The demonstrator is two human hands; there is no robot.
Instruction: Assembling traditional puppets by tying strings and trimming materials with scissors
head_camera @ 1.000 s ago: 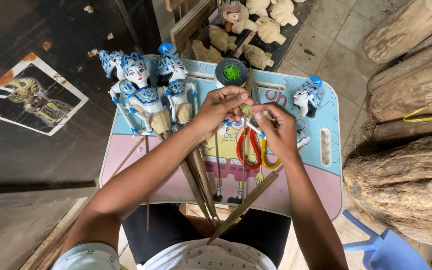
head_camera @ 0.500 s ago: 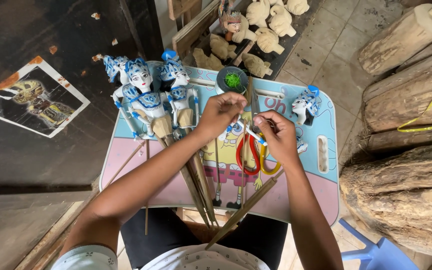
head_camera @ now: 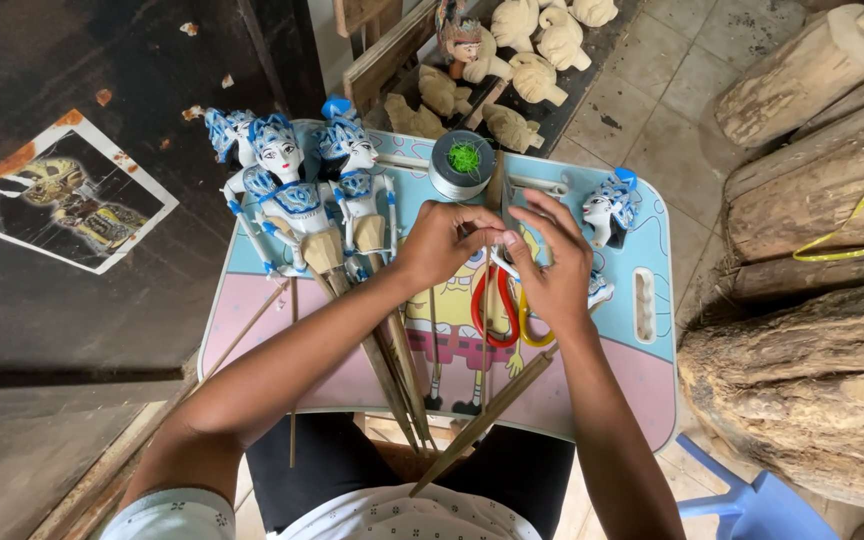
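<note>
Centrally, a small lap table (head_camera: 642, 385) with a glossy pink and pale blue printed top and rounded corners is seen laid across the person's knees. On its far left part, painted wooden rod puppets (head_camera: 297, 205) are laid side by side, with smooth white faces, blue patterned headdresses and long bare bamboo rods running toward the near edge. A single puppet head (head_camera: 610, 208) of the same white and blue finish is set on the far right part of the table. Just beyond the hands, a round spool (head_camera: 462, 162) of grey thread with a green core is stood upright. Scissors (head_camera: 497, 310) with red and yellow loop handles are laid flat beneath the hands. Unpainted carved wooden heads (head_camera: 537, 75) are piled on the floor at the far side, and rough bark-covered logs (head_camera: 802, 380) are stacked at the right.

The left hand (head_camera: 444, 243) is held curled, fingertips pinched together on something small and thin; what it is cannot be told. The right hand (head_camera: 552, 262) is held half open, fingers spread upward, its thumb and forefinger met with the left fingertips over the table's middle.
</note>
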